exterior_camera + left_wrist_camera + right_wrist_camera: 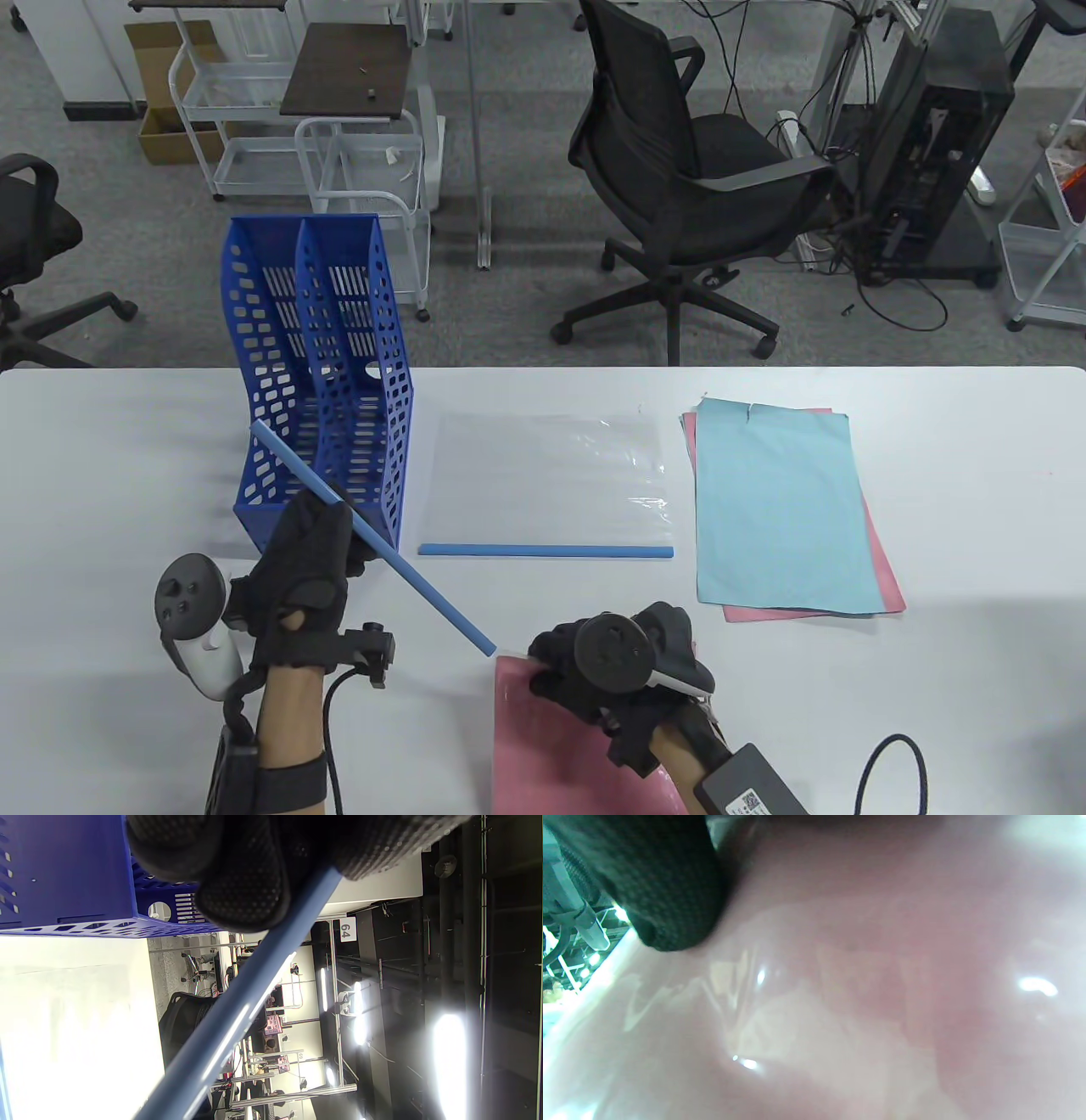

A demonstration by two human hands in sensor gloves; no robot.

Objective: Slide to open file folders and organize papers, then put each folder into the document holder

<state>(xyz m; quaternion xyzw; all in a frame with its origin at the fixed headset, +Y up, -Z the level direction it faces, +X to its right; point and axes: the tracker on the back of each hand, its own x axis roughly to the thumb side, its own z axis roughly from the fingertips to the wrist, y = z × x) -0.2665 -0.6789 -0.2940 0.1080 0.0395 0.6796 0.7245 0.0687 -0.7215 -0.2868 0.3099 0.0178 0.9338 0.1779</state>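
Observation:
My left hand (310, 552) grips a long blue slide bar (424, 586) that slants from upper left down to the right; its lower tip meets the top corner of a clear folder with pink paper inside (560, 747). My right hand (594, 671) pinches that folder's top edge near the front of the table. In the left wrist view the blue slide bar (229, 1014) runs diagonally under my gloved fingers (237, 887). The right wrist view is filled by the glossy pink folder (865, 1005). A blue document holder (327, 373) stands behind my left hand. A second clear folder (547, 484) with its blue bar (546, 551) lies mid-table.
A stack of light blue and pink papers (785, 505) lies to the right. The white table (976, 509) ends at its far edge with office chairs and carts on the floor behind.

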